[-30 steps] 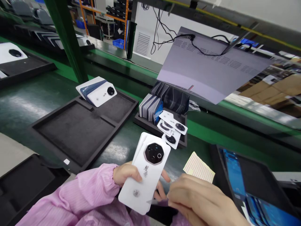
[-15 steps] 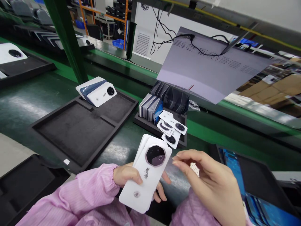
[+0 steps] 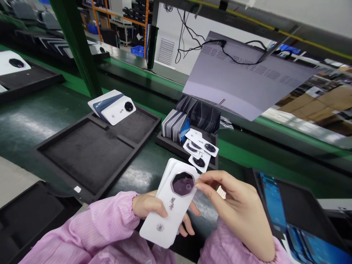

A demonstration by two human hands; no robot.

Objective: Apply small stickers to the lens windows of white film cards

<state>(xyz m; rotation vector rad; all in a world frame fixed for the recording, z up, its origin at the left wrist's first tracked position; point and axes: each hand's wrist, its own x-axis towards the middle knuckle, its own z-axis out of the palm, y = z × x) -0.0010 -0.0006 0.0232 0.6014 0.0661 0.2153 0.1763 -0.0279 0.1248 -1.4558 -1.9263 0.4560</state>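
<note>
My left hand (image 3: pixel 154 207) grips a small stack of white phone back covers (image 3: pixel 165 223), thumb on top and fingertips showing past the right edge. The top cover has a dark camera window (image 3: pixel 183 184), dark lettering and a round emblem. My right hand (image 3: pixel 236 209) is closed in a pinch, thumb and index finger at the upper right edge of the covers beside that window. A small white dotted piece (image 3: pixel 220 192) shows inside the curl of my right hand; whether it is held or worn on a finger I cannot tell.
A black tray (image 3: pixel 82 157) on the green bench (image 3: pixel 27 110) bears leaning covers (image 3: pixel 118 110). Behind my hands, another tray holds upright panels (image 3: pixel 174 126) and loose white covers (image 3: pixel 199 150). Blue-filmed panels (image 3: pixel 275 205) lie at right. A grey board (image 3: pixel 233 80) hangs above.
My right hand has moved left, bringing its pinched fingertips to the edge of the top cover. The dotted piece has moved along with it. My left hand and the covers have barely shifted.
</note>
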